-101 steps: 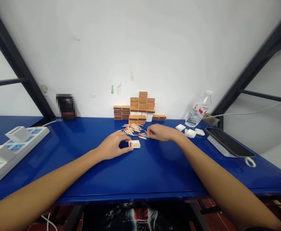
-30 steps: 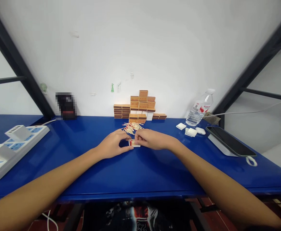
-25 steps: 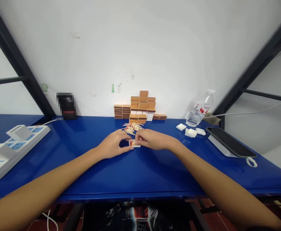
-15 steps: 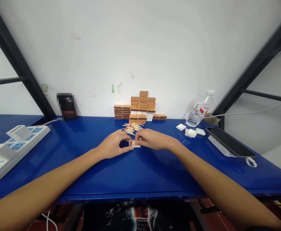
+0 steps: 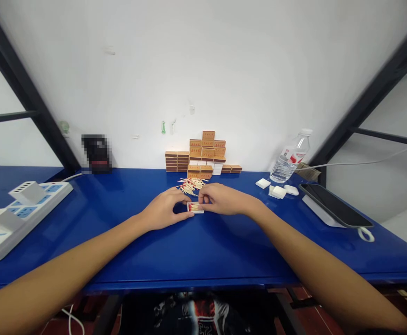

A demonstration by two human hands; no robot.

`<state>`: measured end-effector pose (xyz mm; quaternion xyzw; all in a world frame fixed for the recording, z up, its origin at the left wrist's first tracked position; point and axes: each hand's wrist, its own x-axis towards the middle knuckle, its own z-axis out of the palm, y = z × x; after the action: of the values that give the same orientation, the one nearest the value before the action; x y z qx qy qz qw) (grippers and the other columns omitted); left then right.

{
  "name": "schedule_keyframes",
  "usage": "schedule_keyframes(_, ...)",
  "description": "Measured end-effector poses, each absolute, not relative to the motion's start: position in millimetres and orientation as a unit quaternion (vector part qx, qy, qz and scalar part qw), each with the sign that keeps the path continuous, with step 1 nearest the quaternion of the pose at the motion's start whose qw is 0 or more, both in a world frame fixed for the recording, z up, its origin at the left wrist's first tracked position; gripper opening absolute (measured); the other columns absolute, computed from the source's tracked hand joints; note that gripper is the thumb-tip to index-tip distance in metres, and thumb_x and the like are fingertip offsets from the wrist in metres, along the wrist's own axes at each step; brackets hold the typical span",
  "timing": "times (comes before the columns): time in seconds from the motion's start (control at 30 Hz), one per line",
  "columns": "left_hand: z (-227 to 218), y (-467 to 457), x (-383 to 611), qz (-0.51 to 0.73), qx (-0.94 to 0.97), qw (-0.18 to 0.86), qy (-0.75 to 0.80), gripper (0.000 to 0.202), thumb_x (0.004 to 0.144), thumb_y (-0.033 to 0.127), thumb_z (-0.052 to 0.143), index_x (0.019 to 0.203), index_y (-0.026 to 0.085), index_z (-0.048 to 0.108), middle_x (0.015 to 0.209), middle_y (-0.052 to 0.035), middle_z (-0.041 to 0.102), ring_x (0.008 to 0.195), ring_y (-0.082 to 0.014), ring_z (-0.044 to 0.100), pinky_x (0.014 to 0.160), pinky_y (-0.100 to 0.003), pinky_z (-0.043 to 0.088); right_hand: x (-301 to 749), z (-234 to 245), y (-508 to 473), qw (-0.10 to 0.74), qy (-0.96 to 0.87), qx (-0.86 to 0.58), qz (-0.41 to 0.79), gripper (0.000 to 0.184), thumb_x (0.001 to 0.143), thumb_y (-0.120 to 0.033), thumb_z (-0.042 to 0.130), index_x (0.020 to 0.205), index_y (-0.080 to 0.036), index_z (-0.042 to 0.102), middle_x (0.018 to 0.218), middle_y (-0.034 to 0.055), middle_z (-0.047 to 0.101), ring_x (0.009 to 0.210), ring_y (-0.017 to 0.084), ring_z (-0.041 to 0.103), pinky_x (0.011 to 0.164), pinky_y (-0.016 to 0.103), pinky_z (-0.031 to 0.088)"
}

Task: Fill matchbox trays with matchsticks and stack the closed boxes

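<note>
Between my hands lies a small white matchbox tray [image 5: 198, 212] with red-headed matches [image 5: 193, 207] inside. My left hand [image 5: 163, 209] grips the tray's left end between thumb and fingers. Over its right end, my right hand [image 5: 222, 199] has its fingers curled and pressed together against the thumb; whether a match is in them I cannot make out. Just behind, a loose heap of matches [image 5: 191, 186] is spread on the blue table [image 5: 175, 260]. Beyond the heap, closed matchboxes [image 5: 208, 153] are stacked against the wall.
On the right stand a water bottle [image 5: 289, 160], several small white pieces [image 5: 263, 183], a white case [image 5: 291, 190] and a phone [image 5: 336, 204] with a cable behind. A power strip [image 5: 46, 200] with plugs lies left. A black object [image 5: 98, 156] stands at the back left.
My right hand has shifted slightly up and to the right, showing more of the matches in the tray. My left hand stays at the tray's left end.
</note>
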<state>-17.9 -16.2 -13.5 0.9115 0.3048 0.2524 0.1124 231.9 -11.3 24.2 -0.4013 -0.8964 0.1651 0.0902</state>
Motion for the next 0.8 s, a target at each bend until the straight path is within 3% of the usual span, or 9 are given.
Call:
schedule_keyframes(0.5,-15.3,-15.2,-18.3,0.25,0.912,0.106,0.306,0.031,0.093,0.049,0.073,0.109,0.022,0.072,0.103,-0.005,0.073,0.099,-0.0242,0.064,0.085,-0.037,0.052,228.5,19.0,-9.5,0.111,-0.882,-0.436,0.136,0.013,0.093,-0.026,0.071,0.085,-0.017,0.068,0.082,0.0029,0.07,0.069,0.013,0.056,0.062,0.026,0.034)
schedule_keyframes(0.8,-14.3,-15.5,-17.9,0.25,0.913,0.104,0.304,0.029,0.093,0.048,0.072,0.106,0.023,0.072,0.101,-0.0044,0.073,0.097,-0.0235,0.064,0.084,-0.037,0.051,227.8,20.4,-10.6,0.105,-0.888,-0.408,0.186,0.017,0.096,-0.03,0.068,0.086,-0.017,0.067,0.078,0.0013,0.067,0.065,0.013,0.051,0.06,0.026,0.033)
